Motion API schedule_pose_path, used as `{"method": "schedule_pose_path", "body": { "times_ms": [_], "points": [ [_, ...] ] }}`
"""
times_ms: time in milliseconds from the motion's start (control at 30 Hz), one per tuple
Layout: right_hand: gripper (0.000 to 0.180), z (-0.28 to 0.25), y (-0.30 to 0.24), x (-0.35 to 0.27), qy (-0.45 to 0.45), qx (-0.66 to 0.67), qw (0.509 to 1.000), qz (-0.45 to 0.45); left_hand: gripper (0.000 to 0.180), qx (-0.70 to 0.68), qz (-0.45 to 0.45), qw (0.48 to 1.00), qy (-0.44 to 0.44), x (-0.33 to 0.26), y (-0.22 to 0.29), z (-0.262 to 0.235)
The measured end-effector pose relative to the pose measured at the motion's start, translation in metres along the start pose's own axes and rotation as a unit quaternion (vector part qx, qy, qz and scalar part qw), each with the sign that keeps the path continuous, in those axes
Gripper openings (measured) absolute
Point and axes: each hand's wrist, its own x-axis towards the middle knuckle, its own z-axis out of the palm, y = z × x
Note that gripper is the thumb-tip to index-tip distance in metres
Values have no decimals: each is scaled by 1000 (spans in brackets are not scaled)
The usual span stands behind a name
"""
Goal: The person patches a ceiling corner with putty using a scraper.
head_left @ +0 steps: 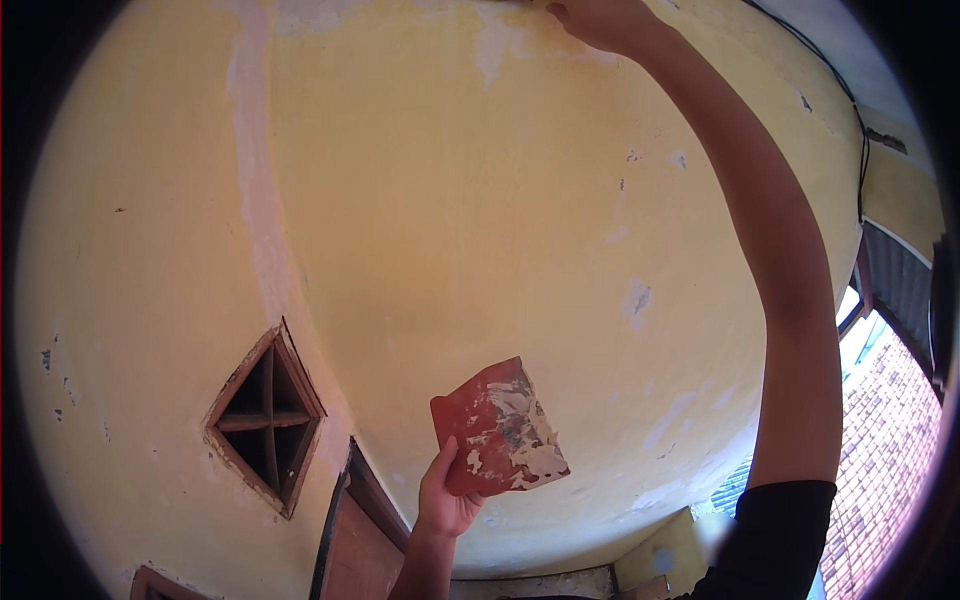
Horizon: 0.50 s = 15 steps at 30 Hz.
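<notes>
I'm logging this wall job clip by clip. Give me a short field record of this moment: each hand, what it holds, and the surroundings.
left hand: raised, gripping the lower edge of a red flat board smeared with white filler
right hand: arm stretched up, hand at the picture's top edge against the yellow wall; anything it holds is out of view
wall: white patched streaks and spots
nearby: diamond-shaped wooden vent at lower left
</notes>
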Motion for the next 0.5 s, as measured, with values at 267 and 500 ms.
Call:
{"method": "schedule_pose_path", "body": {
  "times_ms": [267,500],
  "points": [
    [53,-67,90,-46,-116,-109,984,83,48,-28,12,999,-27,-7,2,4],
    [51,-60,64,-1,-39,-42,997,-53,49,-6,7,999,-33,2,3,8]
  ]
}}
